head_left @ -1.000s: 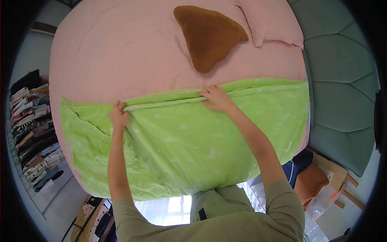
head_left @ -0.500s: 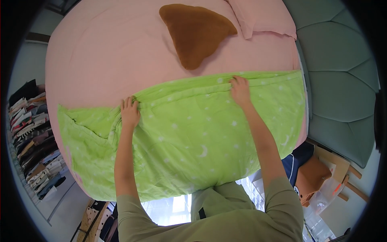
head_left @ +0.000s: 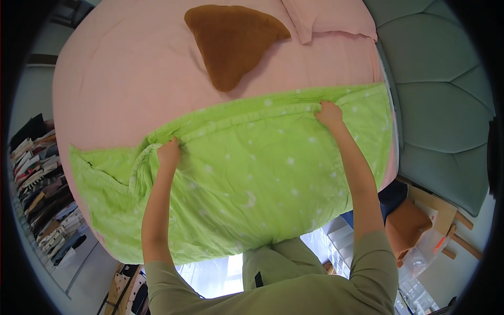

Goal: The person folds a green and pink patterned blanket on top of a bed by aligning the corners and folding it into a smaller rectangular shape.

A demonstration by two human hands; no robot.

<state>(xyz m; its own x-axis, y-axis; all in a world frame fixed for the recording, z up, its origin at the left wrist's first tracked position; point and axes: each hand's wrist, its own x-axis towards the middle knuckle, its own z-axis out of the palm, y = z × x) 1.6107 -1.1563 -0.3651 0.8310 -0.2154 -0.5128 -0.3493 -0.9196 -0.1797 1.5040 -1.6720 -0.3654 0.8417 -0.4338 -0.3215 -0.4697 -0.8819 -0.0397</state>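
Observation:
A bright green blanket [head_left: 247, 173] with pale stars and moons lies over the near side of a bed with a pink sheet [head_left: 121, 79]. Its far edge is folded back toward me. My left hand [head_left: 169, 153] grips that folded edge left of the middle, fingers curled into the cloth, with bunched creases just to its left. Further right, my right hand [head_left: 329, 114] is closed on the same edge. Beyond the blanket rests a brown plush cushion [head_left: 231, 44] of roughly triangular shape.
A pink pillow [head_left: 341, 21] lies at the far right, against a padded grey-green headboard [head_left: 436, 94]. Hanging clothes [head_left: 44, 184] fill a rack at the left. Near the lower right stand a brown bag [head_left: 407, 226] and a wooden-legged piece of furniture [head_left: 464, 244].
Both hands have closed on the blanket edge. The left has come slightly nearer to me; the right has shifted rightward. The edge's fold looks wider, and the view has shifted slightly.

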